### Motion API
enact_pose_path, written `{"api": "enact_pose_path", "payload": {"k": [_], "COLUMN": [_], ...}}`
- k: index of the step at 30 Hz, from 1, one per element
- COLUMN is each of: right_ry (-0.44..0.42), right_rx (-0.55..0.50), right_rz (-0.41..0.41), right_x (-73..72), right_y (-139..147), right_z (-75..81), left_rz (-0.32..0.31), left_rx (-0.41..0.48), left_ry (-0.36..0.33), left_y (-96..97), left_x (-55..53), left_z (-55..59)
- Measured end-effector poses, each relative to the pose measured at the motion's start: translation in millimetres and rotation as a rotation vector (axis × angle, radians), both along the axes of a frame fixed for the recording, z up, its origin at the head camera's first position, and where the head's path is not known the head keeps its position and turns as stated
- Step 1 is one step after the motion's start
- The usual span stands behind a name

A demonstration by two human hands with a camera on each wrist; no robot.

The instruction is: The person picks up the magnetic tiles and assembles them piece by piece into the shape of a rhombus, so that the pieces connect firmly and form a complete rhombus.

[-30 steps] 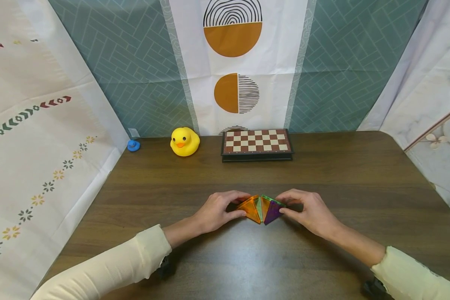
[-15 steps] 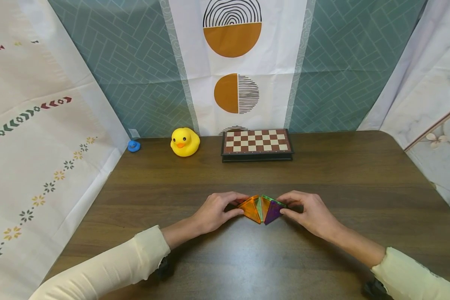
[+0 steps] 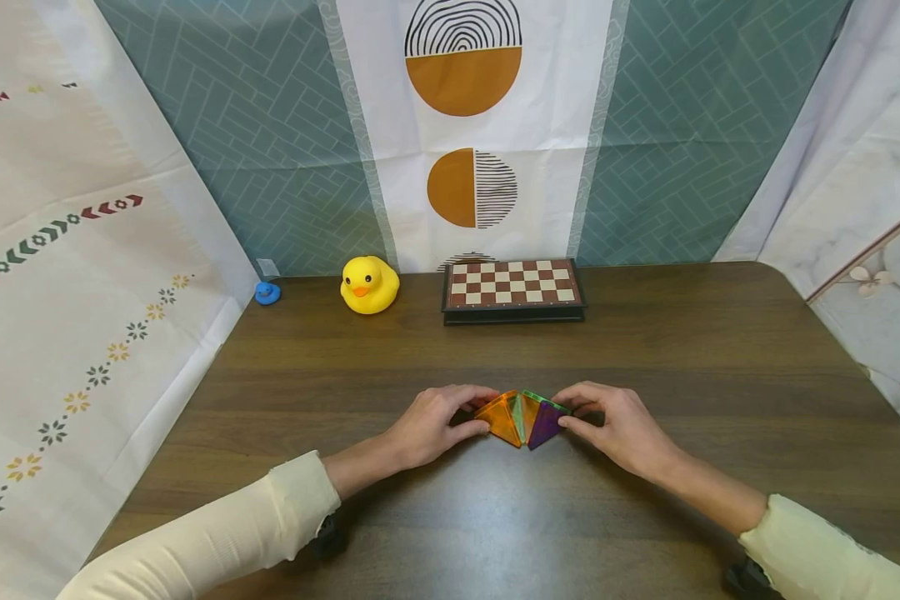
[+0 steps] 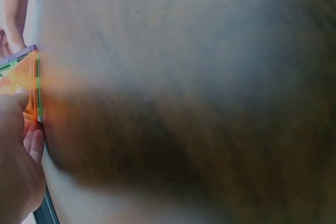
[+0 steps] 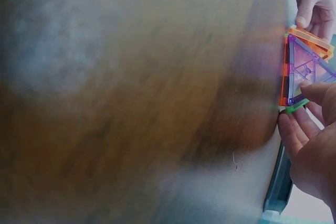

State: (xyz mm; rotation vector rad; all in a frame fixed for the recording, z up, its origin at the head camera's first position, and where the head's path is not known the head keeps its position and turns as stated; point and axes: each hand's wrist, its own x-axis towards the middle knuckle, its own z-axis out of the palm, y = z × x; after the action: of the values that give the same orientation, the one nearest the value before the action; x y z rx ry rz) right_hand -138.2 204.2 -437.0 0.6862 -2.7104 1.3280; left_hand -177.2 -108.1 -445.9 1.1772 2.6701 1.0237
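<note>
Translucent triangular magnetic tiles stand joined edge to edge on the wooden table, leaning together into a small pointed shape. An orange tile forms its left face and a purple tile its right. Between them, parts of a green tile and more orange show. My left hand pinches the orange tile at its left corner, thumb in front and fingers behind. On the other side my right hand pinches the purple tile, its thumb on the face in the right wrist view. Fingers behind the tiles are partly hidden.
Along the table's back edge stand a folded chessboard case, a yellow rubber duck and a small blue duck. Patterned cloths hang behind the table and at both sides.
The left thumb drew back slightly from the orange tile and came onto it again. The tiles and the right hand stay essentially in place.
</note>
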Motion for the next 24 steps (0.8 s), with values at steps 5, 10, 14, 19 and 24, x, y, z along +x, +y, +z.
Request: {"api": "enact_pose_path", "payload": {"k": [5, 10, 14, 19, 24], "right_ry": [0.000, 0.000, -0.009, -0.008, -0.004], "right_rx": [0.012, 0.007, -0.002, -0.003, -0.003], "right_rz": [-0.011, -0.014, -0.020, -0.020, -0.018], "right_x": [0.1, 0.4, 0.7, 0.9, 0.9], "right_y": [-0.3, -0.6, -0.3, -0.9, -2.1], "right_z": [-1.6, -1.3, -0.3, 0.5, -0.2], "left_rz": [0.011, 0.013, 0.016, 0.019, 0.018], "left_rx": [0.004, 0.003, 0.002, -0.001, 0.001], "left_ry": [0.007, 0.017, 0.017, 0.019, 0.029], "left_y": [1.3, 2.5, 3.3, 3.5, 3.5], "left_x": [0.3, 1.2, 1.3, 0.6, 1.2], "left_z": [-1.2, -0.6, -0.2, -1.4, -1.7]}}
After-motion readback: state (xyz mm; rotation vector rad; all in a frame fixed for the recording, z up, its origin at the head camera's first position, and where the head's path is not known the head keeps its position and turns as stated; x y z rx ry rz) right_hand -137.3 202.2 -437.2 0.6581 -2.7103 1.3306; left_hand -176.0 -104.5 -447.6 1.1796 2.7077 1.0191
